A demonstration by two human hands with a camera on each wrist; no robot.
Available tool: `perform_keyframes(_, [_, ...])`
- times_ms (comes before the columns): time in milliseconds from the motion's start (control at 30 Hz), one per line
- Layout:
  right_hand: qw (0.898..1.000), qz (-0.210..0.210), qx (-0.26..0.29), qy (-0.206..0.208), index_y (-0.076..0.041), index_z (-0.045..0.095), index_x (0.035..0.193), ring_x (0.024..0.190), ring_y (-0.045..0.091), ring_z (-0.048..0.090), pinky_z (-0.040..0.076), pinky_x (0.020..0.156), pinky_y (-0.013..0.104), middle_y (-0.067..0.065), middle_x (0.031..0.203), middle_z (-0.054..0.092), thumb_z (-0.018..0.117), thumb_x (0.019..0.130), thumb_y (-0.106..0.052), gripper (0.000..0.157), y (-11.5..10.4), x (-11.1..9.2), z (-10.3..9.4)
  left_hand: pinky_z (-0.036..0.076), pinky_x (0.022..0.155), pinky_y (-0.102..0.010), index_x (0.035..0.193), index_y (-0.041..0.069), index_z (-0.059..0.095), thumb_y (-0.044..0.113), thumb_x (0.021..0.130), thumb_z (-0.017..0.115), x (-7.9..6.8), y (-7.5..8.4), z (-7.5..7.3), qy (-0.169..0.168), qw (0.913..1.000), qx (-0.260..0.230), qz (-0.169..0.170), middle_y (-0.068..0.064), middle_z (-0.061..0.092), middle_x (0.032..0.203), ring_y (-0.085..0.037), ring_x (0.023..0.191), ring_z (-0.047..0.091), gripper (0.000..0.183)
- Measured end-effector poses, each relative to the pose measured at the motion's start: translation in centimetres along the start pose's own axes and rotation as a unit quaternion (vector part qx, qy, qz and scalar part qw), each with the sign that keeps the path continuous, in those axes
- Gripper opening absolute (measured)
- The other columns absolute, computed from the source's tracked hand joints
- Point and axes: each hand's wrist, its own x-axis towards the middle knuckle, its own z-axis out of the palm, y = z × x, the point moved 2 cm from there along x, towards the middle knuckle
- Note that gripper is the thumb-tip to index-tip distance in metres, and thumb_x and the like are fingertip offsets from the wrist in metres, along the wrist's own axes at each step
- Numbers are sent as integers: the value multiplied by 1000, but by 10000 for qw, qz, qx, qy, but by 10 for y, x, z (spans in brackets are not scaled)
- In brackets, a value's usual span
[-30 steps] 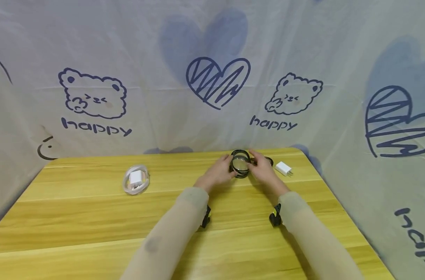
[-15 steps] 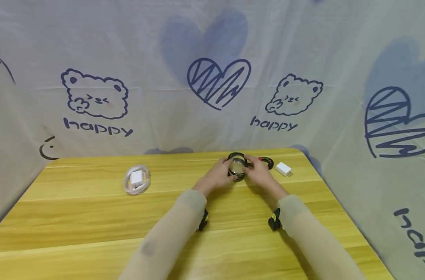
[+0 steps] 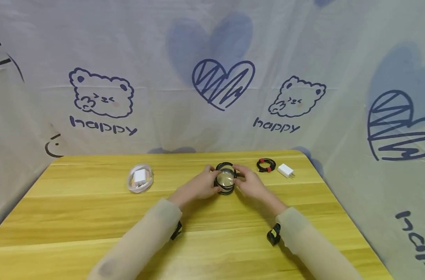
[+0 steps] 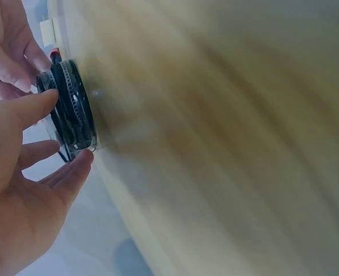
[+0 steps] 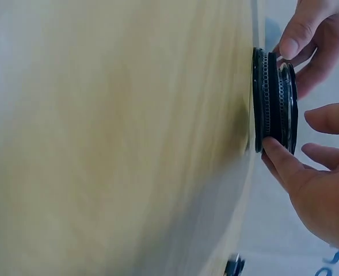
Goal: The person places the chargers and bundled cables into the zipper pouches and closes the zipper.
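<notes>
A round see-through case [image 3: 225, 179] with black edging and a zipper around its side stands flat on the wooden table, right of its middle. My left hand [image 3: 200, 184] holds it from the left, thumb at the near rim and fingers around the side; in the left wrist view the case [image 4: 71, 109] lies against its thumb and fingertips. On the opposite side is my right hand [image 3: 249, 182]. In the right wrist view a fingertip of the right hand [image 5: 324, 178] touches the low edge of the case [image 5: 273, 100], while its upper fingers stand apart from it.
Right of the hands lie a coiled black cable with red ties [image 3: 266, 165] and a white plug charger [image 3: 285, 170]. A white coiled cable [image 3: 130, 181] with a white charger block [image 3: 140, 177] lies at the left. A printed fabric wall [image 3: 163, 116] rises behind the table [image 3: 76, 217].
Both hands have moved the round case to the left and nearer to me, away from the black cable, which now shows whole. The chargers stay in place.
</notes>
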Motion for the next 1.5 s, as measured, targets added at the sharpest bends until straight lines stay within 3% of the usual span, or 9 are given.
perform_keyframes(167, [9995, -179, -13, -262, 6, 45, 152, 134, 49, 52, 47, 111, 54, 28, 159, 39, 59, 101, 2, 53, -16, -12, 15, 56, 101, -45, 151, -4, 48, 25, 99, 74, -32, -8, -7, -52, 9999, 110, 86, -29, 41, 148, -36, 116, 65, 65])
perform_keyframes(500, [9970, -501, 222, -543, 8, 47, 150, 131, 47, 56, 49, 110, 52, 28, 159, 39, 62, 100, 2, 52, -38, -31, 39, 55, 104, -48, 154, -4, 44, 28, 97, 76, -83, -12, -11, -286, 9994, 172, 11, -31, 38, 152, -40, 119, 64, 72])
perform_keyframes(900, [9890, -702, 627, -1141, 11, 46, 149, 136, 46, 52, 48, 111, 53, 28, 159, 39, 64, 101, -1, 53, -51, -53, 55, 56, 102, -48, 149, -2, 53, 29, 94, 79, -125, -5, -20, -298, 9988, 325, -197, -26, 46, 147, -36, 119, 63, 69])
perform_keyframes(1033, [9861, -725, 735, -1299, 11, 43, 150, 137, 47, 50, 48, 111, 54, 30, 159, 37, 64, 101, -3, 54, -53, -57, 58, 58, 98, -50, 146, -1, 55, 32, 92, 80, -132, -2, -21, -271, 9982, 446, -289, -25, 46, 149, -38, 123, 60, 68])
perform_keyframes(1233, [9859, -609, 902, -1271, 8, 39, 154, 137, 47, 50, 48, 111, 54, 28, 158, 40, 62, 101, -1, 58, -55, -61, 55, 53, 105, -54, 144, 1, 57, 34, 93, 80, -130, -2, -22, 42, 9984, 534, -158, -25, 43, 154, -41, 136, 50, 65])
perform_keyframes(1367, [9890, -696, 872, -967, 5, 40, 154, 137, 46, 50, 49, 111, 53, 25, 157, 41, 61, 102, -1, 57, -52, -60, 46, 46, 112, -56, 150, 4, 53, 40, 94, 77, -124, -6, -22, 246, 9985, 492, 75, -23, 38, 160, -41, 145, 40, 70])
perform_keyframes(1500, [9914, -931, 831, -387, 4, 43, 153, 137, 47, 49, 48, 111, 53, 26, 156, 42, 63, 100, 1, 56, -44, -52, 32, 42, 116, -55, 156, 6, 46, 47, 94, 75, -117, -7, -20, 248, 9980, 484, 319, -20, 32, 165, -40, 150, 34, 79])
